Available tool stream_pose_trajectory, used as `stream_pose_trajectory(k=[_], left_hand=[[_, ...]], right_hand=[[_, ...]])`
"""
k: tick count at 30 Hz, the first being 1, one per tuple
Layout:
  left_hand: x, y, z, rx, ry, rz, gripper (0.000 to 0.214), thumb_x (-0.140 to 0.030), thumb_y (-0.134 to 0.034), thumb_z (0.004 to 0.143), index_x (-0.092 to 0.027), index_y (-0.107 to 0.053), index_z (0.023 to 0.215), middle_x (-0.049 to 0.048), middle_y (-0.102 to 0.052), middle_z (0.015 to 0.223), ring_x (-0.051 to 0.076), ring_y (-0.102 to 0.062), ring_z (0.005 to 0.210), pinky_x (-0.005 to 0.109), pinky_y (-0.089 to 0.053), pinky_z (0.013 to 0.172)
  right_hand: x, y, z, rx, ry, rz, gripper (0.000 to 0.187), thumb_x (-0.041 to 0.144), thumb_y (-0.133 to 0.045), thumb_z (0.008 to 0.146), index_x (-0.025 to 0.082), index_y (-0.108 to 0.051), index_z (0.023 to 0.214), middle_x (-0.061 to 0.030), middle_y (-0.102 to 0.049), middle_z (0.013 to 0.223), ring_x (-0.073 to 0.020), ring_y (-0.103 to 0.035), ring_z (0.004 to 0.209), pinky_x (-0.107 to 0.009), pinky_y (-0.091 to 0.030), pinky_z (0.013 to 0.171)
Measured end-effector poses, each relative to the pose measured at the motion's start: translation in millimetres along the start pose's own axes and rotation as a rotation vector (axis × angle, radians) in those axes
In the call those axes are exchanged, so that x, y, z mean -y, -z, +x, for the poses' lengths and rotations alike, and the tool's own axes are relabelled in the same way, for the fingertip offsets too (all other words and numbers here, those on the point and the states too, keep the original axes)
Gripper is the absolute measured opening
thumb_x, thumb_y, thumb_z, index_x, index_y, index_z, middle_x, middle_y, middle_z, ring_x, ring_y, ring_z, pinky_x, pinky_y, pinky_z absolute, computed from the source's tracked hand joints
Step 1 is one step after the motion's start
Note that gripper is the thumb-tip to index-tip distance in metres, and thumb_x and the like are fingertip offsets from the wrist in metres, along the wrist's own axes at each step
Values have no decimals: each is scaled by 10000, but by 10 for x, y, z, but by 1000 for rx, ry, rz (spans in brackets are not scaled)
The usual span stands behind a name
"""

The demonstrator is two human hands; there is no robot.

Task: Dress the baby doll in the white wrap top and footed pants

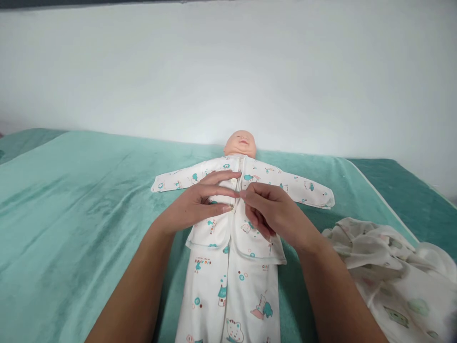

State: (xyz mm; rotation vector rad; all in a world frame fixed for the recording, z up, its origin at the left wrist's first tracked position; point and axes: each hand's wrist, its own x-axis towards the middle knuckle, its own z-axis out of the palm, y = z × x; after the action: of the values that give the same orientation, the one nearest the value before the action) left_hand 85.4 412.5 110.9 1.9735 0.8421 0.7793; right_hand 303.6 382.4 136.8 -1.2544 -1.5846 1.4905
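Note:
A baby doll (240, 143) lies on its back on a teal blanket (71, 214), head toward the wall. It wears a white printed jacket (214, 228) with sleeves spread out and matching white trousers (228, 295). My left hand (200, 202) and my right hand (271, 209) meet over the doll's chest. Both pinch the jacket's front edges together at the middle closure, beside a small white button (233, 181).
A crumpled heap of white printed baby clothes (389, 271) lies on the blanket at the right. A plain white wall (228, 71) rises right behind the doll's head. A darker green surface (410, 195) shows past the blanket's right edge.

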Motion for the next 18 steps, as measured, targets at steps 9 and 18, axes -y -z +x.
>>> stream_pose_trajectory(k=[9, 18], left_hand=[[-94, -266, 85, -246, -51, 286, 122, -185, -631, 859, -242, -530, 821, 33, -522, 1526, 271, -421, 1455, 522, -351, 1195], [-54, -267, 69, -337, -61, 236, 259, -185, -621, 856, -218, -412, 706, 54, -547, 1475, 273, -514, 1357, 452, -477, 1042]], right_hand=[[58, -284, 65, -379, 28, -433, 219, 414, -587, 904, 254, -438, 915, 70, -584, 602, -131, -518, 447, -262, -338, 496], [-5, -269, 91, -484, 8, -609, 155, 301, -502, 917, 243, -443, 1048, 77, -556, 559, -162, -528, 480, -273, -293, 528]])
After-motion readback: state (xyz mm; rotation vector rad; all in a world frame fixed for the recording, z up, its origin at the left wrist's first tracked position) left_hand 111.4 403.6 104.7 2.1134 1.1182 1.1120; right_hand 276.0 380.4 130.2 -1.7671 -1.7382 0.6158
